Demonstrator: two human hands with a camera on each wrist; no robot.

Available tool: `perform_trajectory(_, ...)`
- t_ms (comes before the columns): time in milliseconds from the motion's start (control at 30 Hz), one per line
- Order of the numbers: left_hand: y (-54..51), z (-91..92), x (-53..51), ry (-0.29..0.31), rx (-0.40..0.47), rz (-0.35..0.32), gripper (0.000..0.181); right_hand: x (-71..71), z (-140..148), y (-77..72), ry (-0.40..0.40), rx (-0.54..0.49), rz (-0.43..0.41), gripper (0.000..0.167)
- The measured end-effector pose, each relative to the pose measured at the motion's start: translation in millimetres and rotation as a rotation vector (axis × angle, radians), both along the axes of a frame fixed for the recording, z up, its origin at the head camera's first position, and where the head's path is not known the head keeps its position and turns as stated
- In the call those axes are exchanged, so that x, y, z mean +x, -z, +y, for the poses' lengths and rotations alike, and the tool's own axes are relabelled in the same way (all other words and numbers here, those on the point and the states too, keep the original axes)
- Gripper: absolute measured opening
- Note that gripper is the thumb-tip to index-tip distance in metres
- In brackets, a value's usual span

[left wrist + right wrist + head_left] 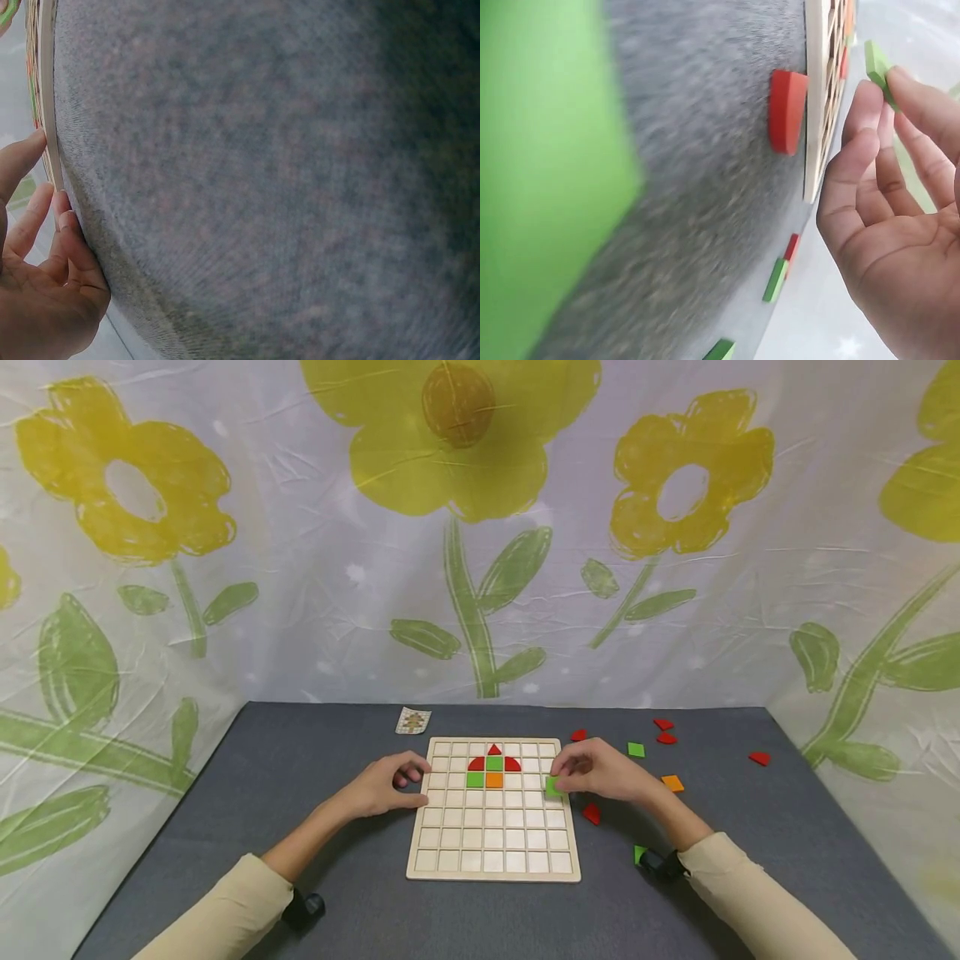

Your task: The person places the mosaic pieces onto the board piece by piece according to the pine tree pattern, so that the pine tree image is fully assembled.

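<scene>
A light wooden grid board (pixel 450 839) lies on the dark table. Upper cells hold a red triangle (pixel 494 750), red quarter-round pieces (pixel 476 764), green squares (pixel 475 780) and an orange square (pixel 494 781). My left hand (pixel 385 787) rests against the board's left edge, thumb and fingertips touching it; the left wrist view shows this hand (pixel 52 277) at the rim. Over the board's right side, my right hand (pixel 600 770) pinches a green square tile (pixel 552 787) between thumb and fingers. In the right wrist view the tile (pixel 880 71) is tilted, above board level.
Right of the board lie loose red pieces (pixel 592 813), a green square (pixel 636 749) and an orange square (pixel 672 783). Another green piece (pixel 640 854) is partly hidden by the right wrist strap. A small pattern card (pixel 413 721) lies behind the board. Flowered cloth walls surround the table.
</scene>
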State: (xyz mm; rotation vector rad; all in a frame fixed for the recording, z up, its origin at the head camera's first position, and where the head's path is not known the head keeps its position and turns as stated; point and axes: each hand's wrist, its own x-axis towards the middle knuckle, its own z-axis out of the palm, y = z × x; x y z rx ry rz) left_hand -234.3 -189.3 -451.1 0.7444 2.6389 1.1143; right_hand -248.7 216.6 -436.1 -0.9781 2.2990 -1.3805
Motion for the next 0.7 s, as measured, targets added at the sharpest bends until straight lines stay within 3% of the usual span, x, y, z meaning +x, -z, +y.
perform_trajectory(300, -0.5, -0.3, 0.7, -0.001, 0.01, -0.005, 0.041, -14.5, -24.7, -5.3, -0.025, -0.011, 0.018, 0.013)
perform_trajectory(700, 0.3, -0.3, -0.3, 0.002, 0.009, -0.005, 0.042, -25.1, -52.8, 1.0, -0.06, 0.02, 0.042, 0.011)
